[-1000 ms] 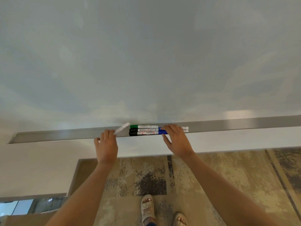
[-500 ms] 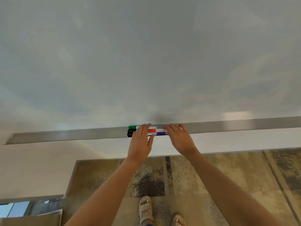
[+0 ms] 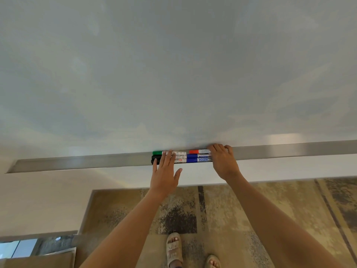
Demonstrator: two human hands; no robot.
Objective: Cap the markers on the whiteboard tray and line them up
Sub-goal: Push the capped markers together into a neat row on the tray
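Right hand (image 3: pixel 222 163) slid rightward uncovering red marker (image 3: pixel 199 151), grip unclear, left hand (image 3: pixel 166 171) flat, fingers spread over black markers (image 3: pixel 156 159)

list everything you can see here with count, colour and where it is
green marker: 1, green cap, back row left on the tray
black markers: 2, black caps, middle and front rows left
red marker: 1, red cap, back row right
blue markers: 2, blue caps, middle and front rows right
tray: 1, silver, along the whiteboard's bottom edge
whiteboard: 1, white, fills the upper view
rug: 1, tan with dark patches, on the floor
sandals: 2, beige, bottom centre
left hand: 1, open, fingers over the left markers
right hand: 1, at the right markers' ends
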